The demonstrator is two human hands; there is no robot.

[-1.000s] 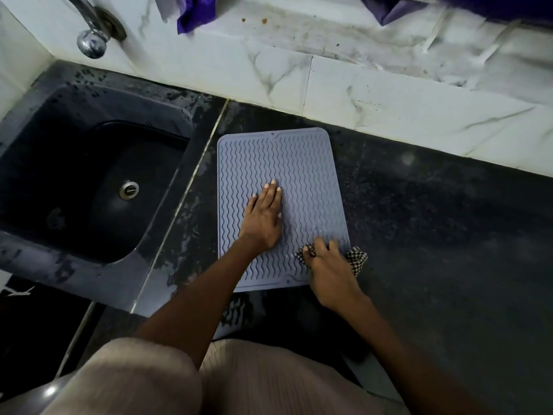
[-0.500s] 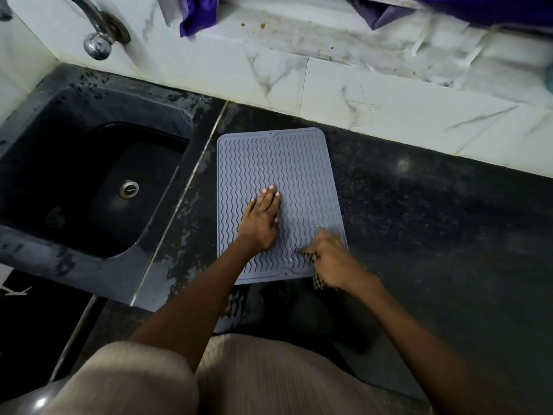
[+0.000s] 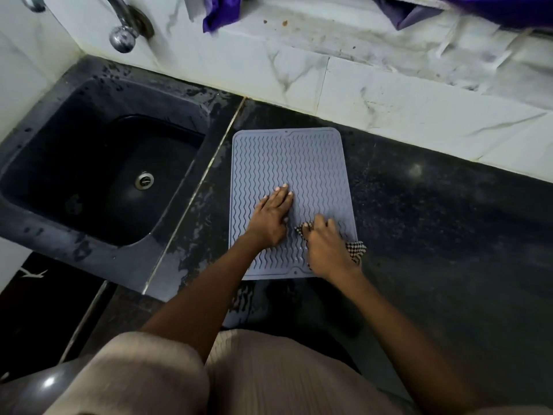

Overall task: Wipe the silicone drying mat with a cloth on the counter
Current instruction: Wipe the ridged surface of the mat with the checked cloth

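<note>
A grey silicone drying mat [image 3: 299,163] with wavy ridges lies flat on the dark counter [image 3: 434,229], just right of the sink. My left hand [image 3: 270,218] rests palm down on the mat's lower middle, fingers together and pressing it flat. My right hand [image 3: 326,250] sits on the mat's lower right corner, gripping a black-and-white checkered cloth [image 3: 357,250]. Most of the cloth is hidden under the hand; bits stick out at its right side and by the fingertips.
A black sink [image 3: 89,175] with a metal drain lies to the left, a chrome tap [image 3: 122,37] above it. The marble-tiled wall [image 3: 389,109] runs behind the counter, with purple cloth [image 3: 221,10] hanging at the top. Wet streaks mark the counter left of the mat.
My right hand with the cloth swept left and down along the mat's near edge, then came back up onto the lower right corner. My left hand stayed pressed in place.
</note>
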